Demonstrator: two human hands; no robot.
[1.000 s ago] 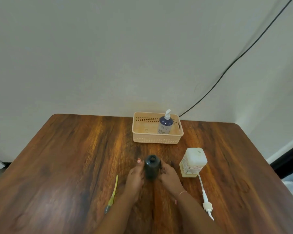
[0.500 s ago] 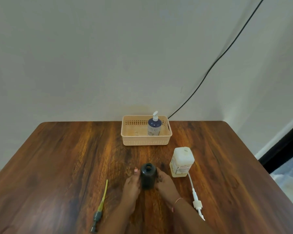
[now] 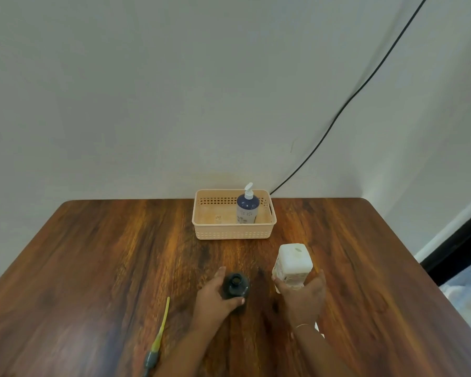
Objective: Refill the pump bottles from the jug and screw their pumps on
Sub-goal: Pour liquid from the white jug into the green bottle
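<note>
- Now the right hand (image 3: 303, 297) has left the dark bottle (image 3: 235, 285) and closed its grip on the lower part of the white jug (image 3: 292, 263); half a second ago both hands were cupped round the bottle.
- Whether the jug is already off the desk (image 3: 93, 268) cannot be told; it looks slightly tilted and sits just right of the bottle, not touching it.
- The left hand (image 3: 215, 297) alone steadies the bottle, fingers wrapped round its left side and thumb across the front, so its grip is closed on the bottle.
- The bottle stands upright near the front middle of the desk, its neck open and no pump on it.
- A yellow-tubed pump (image 3: 158, 338) lies flat on the desk to the left, well apart from the bottle; probably it belongs to this one.
- A white pump lay by the jug earlier; only a sliver of white shows behind the right wrist now.
- The blue bottle (image 3: 246, 208) stands in the basket (image 3: 233, 234) at the back with its pump on, so it seems finished.
- Judging by this, the step has turned from placing the bottle to pouring.
- The neck is narrow, so a slow tilt over the opening seems wise; a spill on the desk is the likely risk.
</note>
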